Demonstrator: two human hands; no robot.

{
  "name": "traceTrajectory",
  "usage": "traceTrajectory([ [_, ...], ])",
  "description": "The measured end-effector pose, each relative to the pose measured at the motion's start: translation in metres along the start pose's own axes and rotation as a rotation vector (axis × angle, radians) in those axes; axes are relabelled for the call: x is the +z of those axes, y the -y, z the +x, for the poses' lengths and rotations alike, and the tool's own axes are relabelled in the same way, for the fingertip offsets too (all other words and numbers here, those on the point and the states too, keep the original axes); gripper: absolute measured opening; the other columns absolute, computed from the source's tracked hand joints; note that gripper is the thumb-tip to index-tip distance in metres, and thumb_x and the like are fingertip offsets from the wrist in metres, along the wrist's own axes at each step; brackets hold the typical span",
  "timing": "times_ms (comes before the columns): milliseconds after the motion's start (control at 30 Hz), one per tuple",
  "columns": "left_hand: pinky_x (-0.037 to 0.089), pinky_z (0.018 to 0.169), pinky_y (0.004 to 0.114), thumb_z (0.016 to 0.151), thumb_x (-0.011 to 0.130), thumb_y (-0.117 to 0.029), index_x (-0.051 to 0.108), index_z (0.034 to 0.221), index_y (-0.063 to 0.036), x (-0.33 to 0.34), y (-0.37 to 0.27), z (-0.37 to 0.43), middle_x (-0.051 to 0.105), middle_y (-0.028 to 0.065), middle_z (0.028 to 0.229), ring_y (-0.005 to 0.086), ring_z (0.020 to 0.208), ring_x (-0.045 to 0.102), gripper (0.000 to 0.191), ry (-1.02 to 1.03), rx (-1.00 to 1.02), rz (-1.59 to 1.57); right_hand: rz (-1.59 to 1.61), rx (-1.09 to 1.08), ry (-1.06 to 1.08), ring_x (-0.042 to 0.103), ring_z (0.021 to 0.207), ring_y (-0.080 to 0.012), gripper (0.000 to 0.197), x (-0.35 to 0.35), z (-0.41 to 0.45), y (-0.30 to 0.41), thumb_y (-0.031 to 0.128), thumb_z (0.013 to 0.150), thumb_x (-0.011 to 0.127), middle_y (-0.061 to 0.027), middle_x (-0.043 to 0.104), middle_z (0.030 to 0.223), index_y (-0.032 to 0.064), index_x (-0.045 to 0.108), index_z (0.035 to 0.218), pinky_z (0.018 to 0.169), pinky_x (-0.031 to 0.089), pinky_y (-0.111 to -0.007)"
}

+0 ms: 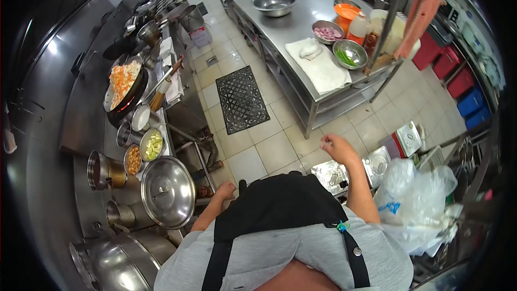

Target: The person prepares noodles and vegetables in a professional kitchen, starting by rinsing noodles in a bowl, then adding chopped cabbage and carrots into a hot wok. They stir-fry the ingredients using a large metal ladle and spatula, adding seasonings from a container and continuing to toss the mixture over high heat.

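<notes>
My left hand (225, 190) hangs low beside the stove counter, loosely closed, near a large steel lid (169, 192). My right hand (336, 148) is held out above steel pan lids (330, 176), fingers curled, with nothing plainly visible in it. On the left, a wok (123, 83) of orange and white cut food sits over a glowing burner. Near it stand a bowl of pale green chopped vegetable (153, 144) and a bowl of brown pieces (133, 161). The steel table on the right bears a bowl of sliced red onion (327, 32) and a bowl of green pieces (349, 54).
A black openwork mat (242, 99) lies on the tiled floor between stove and table. The steel table (278, 36) also holds a folded white cloth (323, 66) and a wide steel bowl (275, 3). Plastic bags (416, 198) are heaped at right.
</notes>
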State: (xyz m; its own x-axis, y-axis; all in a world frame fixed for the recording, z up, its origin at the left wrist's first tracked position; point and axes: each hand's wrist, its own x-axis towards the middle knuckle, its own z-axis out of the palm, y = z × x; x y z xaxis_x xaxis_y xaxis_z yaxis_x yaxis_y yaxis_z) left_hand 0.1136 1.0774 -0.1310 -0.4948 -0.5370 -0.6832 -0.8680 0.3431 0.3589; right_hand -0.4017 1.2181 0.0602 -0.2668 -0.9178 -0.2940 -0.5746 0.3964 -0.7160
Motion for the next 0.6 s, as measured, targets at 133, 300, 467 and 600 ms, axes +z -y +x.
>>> traceTrajectory([
  [133,0.054,0.076,0.049,0.093,0.057,-0.024,0.073,0.09,0.0018,0.019,0.007,-0.009,0.072,0.0261,0.091,0.0399,0.088,0.072,0.031,-0.266,-0.305,-0.41,0.198,-0.186,-0.159,0.069,0.096,-0.0269,0.03,-0.033,0.081,0.029,0.024,0.096,0.07,-0.0142,0.074,0.107,0.0016,0.068,0.116,0.088,0.054,-0.038],
  [300,0.054,0.078,0.048,0.093,0.057,-0.025,0.073,0.094,0.0014,0.106,0.049,-0.002,0.073,0.0254,0.093,0.0394,0.089,0.072,0.031,-0.276,-0.455,-0.717,0.242,-0.187,-0.007,0.064,0.088,-0.0179,0.027,-0.029,0.17,0.069,0.022,0.097,0.07,-0.0073,0.073,0.102,0.0009,0.068,0.114,0.081,0.053,-0.034],
  [467,0.055,0.08,0.047,0.093,0.058,-0.026,0.074,0.097,0.001,0.105,0.063,0.056,0.074,0.0246,0.094,0.0389,0.09,0.072,0.031,-0.191,-0.482,-0.843,0.253,-0.027,0.136,0.054,0.073,-0.01,0.029,-0.019,0.224,0.084,0.024,0.1,0.068,-0.0012,0.069,0.094,0.0023,0.067,0.118,0.068,0.048,-0.028],
  [600,0.055,0.081,0.046,0.092,0.059,-0.026,0.074,0.099,0.0007,0.066,0.085,0.118,0.074,0.024,0.095,0.0384,0.091,0.072,0.031,-0.159,-0.471,-0.901,0.091,0.103,0.249,0.062,0.091,-0.0112,0.027,-0.021,0.268,0.108,0.023,0.1,0.067,0.0,0.067,0.099,0.0054,0.066,0.121,0.075,0.052,-0.029],
])
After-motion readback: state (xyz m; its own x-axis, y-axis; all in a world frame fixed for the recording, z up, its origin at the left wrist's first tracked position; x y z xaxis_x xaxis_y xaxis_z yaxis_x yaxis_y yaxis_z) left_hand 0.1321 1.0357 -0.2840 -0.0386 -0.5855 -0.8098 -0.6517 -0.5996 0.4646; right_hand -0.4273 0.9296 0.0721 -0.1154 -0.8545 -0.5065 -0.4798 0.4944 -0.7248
